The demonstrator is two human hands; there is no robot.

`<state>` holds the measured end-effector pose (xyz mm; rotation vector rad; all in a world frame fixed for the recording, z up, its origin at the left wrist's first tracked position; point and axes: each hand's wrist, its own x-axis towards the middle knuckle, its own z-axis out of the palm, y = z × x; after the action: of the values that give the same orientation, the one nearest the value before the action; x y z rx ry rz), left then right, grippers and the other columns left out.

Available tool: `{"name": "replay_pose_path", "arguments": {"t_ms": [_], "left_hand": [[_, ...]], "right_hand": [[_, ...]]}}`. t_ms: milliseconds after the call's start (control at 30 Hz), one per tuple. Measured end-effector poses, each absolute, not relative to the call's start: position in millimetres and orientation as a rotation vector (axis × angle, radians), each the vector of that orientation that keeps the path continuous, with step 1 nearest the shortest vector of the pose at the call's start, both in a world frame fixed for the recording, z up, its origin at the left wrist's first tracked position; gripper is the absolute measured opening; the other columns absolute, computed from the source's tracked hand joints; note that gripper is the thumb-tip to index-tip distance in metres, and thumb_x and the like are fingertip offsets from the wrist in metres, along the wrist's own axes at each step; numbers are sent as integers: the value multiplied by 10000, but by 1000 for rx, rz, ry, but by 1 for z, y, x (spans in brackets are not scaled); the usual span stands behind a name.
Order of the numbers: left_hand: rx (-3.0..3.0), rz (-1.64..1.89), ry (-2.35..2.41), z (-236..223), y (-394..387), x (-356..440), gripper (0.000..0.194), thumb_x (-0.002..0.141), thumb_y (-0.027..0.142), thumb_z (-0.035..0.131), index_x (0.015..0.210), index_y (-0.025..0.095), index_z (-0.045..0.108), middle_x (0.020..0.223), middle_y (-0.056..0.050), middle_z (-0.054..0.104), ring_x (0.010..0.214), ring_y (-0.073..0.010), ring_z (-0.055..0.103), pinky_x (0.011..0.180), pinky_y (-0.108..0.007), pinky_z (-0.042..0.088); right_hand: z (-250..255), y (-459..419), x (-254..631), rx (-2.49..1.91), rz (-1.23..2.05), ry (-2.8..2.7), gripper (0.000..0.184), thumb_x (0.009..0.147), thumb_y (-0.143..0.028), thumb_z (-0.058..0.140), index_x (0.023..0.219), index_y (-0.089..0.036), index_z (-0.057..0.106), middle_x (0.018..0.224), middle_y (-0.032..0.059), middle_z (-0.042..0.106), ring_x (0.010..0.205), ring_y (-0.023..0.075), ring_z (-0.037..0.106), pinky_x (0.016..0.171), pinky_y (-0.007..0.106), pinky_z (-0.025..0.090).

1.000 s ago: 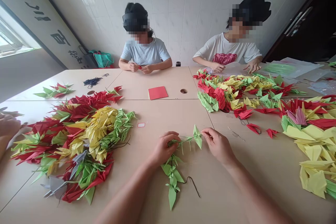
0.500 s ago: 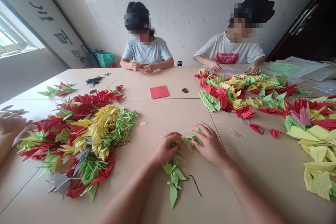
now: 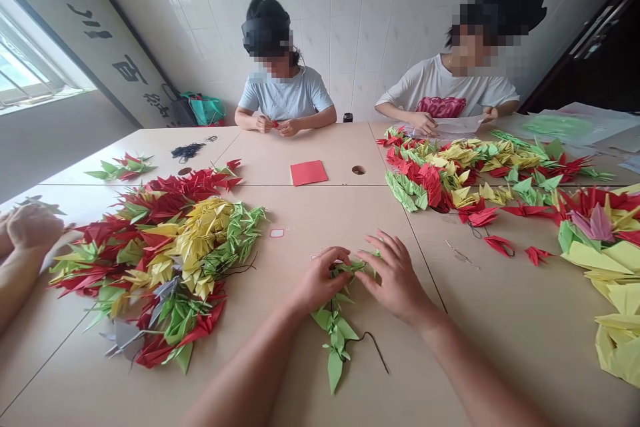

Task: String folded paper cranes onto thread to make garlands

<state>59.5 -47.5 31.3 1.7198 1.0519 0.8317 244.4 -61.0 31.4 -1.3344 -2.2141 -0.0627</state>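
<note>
A string of green paper cranes (image 3: pixel 334 333) lies on the tan table (image 3: pixel 310 213) in front of me, with a dark wire trailing from its lower end. My left hand (image 3: pixel 320 280) is closed around the upper part of the string. My right hand (image 3: pixel 395 277) rests beside it with fingers spread, its fingertips pressing on the green cranes at the string's top end. The cranes under both hands are mostly hidden.
A big heap of red, yellow and green cranes (image 3: pixel 165 253) lies at left, more heaps (image 3: pixel 465 173) at right. A red paper square (image 3: pixel 309 173) sits mid-table. Two people sit opposite; another person's hands (image 3: pixel 27 227) are at the left edge.
My right hand has let go of the string's stretched end, moved left toward my left hand and spread over the cranes. The string's upper part is now bunched between both hands.
</note>
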Motion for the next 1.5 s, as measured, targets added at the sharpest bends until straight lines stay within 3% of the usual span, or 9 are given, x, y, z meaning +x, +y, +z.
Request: {"name": "replay_pose_path", "arguments": {"t_ms": [300,433,567,733,900,1100,1167,1333,1500], "left_hand": [[1688,825,1017,30,-49,60,143,722,88,528,832,178,548,1144,-83,519,1082,-202,507,844,-301,450],[1585,833,989,31,-49,59,226,722,80,517,924,181,517,1213,-85,470,996,-170,549,867,-321,455],[1503,823,959,31,-49,59,341,703,42,498,1008,195,499,1196,-81,474,1083,-191,515,894,-338,447],[1368,799,878,33,-49,56,482,683,24,484,1113,239,466,1223,-81,469,1172,-209,453,874,-331,455],[1373,786,941,34,-49,54,475,692,46,506,1125,238,483,1220,-77,471,1169,-205,453,952,-357,400],[1416,789,934,31,-49,54,474,684,38,500,1113,239,488,1222,-77,477,1162,-208,459,961,-374,396],[1411,776,930,31,-49,55,491,681,37,499,1126,244,478,1221,-79,482,1158,-210,465,951,-378,405],[1416,782,949,34,-49,55,470,687,60,517,1123,235,489,1213,-80,492,1164,-203,461,963,-363,395],[1366,788,986,36,-48,53,376,772,169,490,1142,231,465,1184,-87,508,1123,-203,488,913,-363,428]], "right_hand": [[25,-58,248,-1522,-59,-2210,167,821,-185,507,854,-218,668,1168,73,609,1242,311,384,1024,578,194],[32,-61,247,-1499,-74,-2178,229,792,-186,510,969,-224,651,1243,83,557,1273,313,341,1037,587,149],[39,-69,235,-1352,38,-2336,304,776,-224,528,1067,-247,612,1322,66,487,1317,317,258,1046,602,100],[31,-65,235,-1412,11,-2350,227,815,-180,498,969,-253,647,1258,61,547,1296,313,302,1027,610,145],[20,-56,250,-1561,-113,-2184,166,821,-209,497,886,-212,650,1175,82,601,1247,331,370,1015,607,186],[31,-63,244,-1431,-72,-2278,419,737,-81,477,1102,-249,596,1338,79,463,1315,326,258,1027,610,176],[35,-66,240,-1349,-23,-2354,471,716,-38,463,1088,-287,610,1359,56,440,1330,320,228,1025,619,166],[31,-62,244,-1382,-13,-2326,332,745,-49,466,889,-257,682,1279,68,519,1304,330,282,1003,632,197],[34,-64,247,-1373,-21,-2223,339,741,-56,472,961,-227,664,1274,86,517,1307,307,287,1040,587,198]]}}
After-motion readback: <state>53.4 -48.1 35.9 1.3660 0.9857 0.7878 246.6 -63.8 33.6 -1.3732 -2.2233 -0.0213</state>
